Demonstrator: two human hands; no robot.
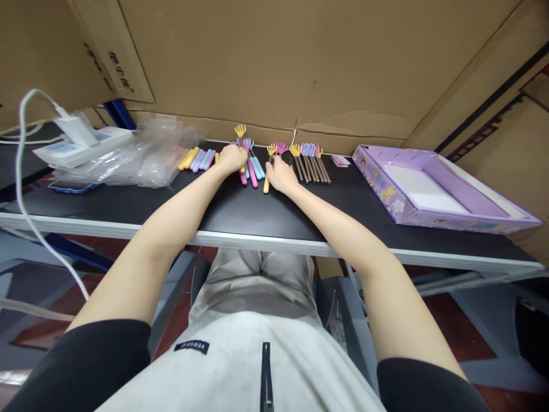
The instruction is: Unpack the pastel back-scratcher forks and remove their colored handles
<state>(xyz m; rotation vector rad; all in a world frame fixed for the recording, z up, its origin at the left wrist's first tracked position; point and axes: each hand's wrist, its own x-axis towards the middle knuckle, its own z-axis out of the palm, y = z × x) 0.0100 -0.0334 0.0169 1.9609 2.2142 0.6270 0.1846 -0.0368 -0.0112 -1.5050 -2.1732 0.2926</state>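
My left hand (pixel 233 158) is closed around a yellow back scratcher (pixel 241 131), its claw head pointing at the cardboard behind. My right hand (pixel 283 174) pinches a second back scratcher (pixel 266 185), whose yellow handle end sticks out below the fingers. Between the hands lie pink and blue back scratchers (pixel 254 177), partly covered by my left hand. To the left is a row of loose yellow, purple and blue handles (pixel 201 160). Right of my right hand lie several metal rods (pixel 315 169) with coloured claw heads, side by side.
A purple printed box (pixel 403 203) stands at the right, a small pink card (pixel 340 161) beside it. Clear plastic bags (pixel 148 163), a phone (pixel 72 187) and a white power strip (pixel 86 147) with a cable are at the left. Cardboard (pixel 257 68) walls the back.
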